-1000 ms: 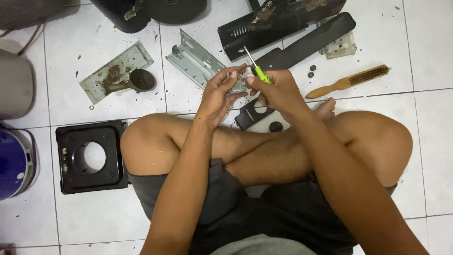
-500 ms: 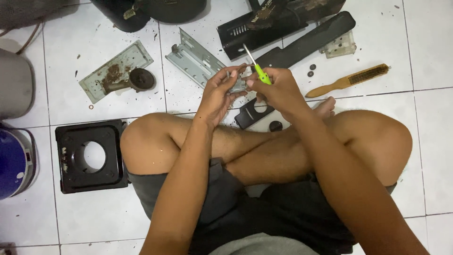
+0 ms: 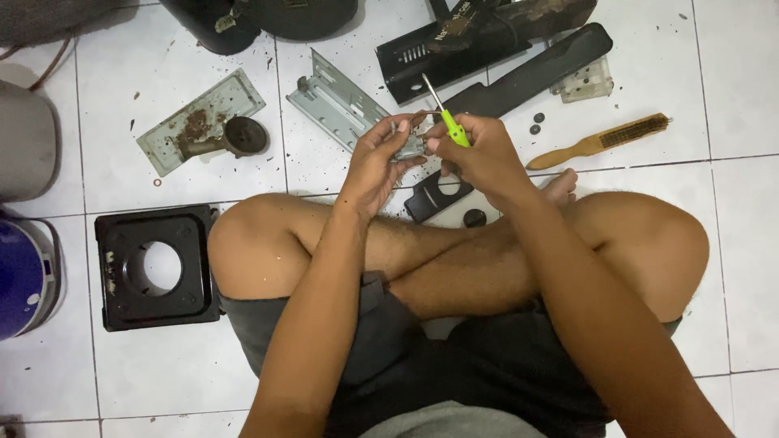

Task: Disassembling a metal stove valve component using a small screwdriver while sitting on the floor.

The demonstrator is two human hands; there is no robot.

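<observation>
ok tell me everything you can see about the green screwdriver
The screwdriver is small, with a bright lime-green handle that looks plastic and a thin grey metal shaft. It is tilted, the shaft pointing up and to the left, away from the person. The right hand grips the handle, hiding its lower end. The left hand holds a small grey metal part just beside it. Whether the tip touches that part cannot be told.

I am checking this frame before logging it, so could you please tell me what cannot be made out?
Head view only:
- Small grey metal part: mostly covered by the left hand and right hand.
- Green-handled screwdriver: tip too small to tell.
- Blue round appliance: cut by the left edge.
- Black casing: cut by the top edge.
</observation>
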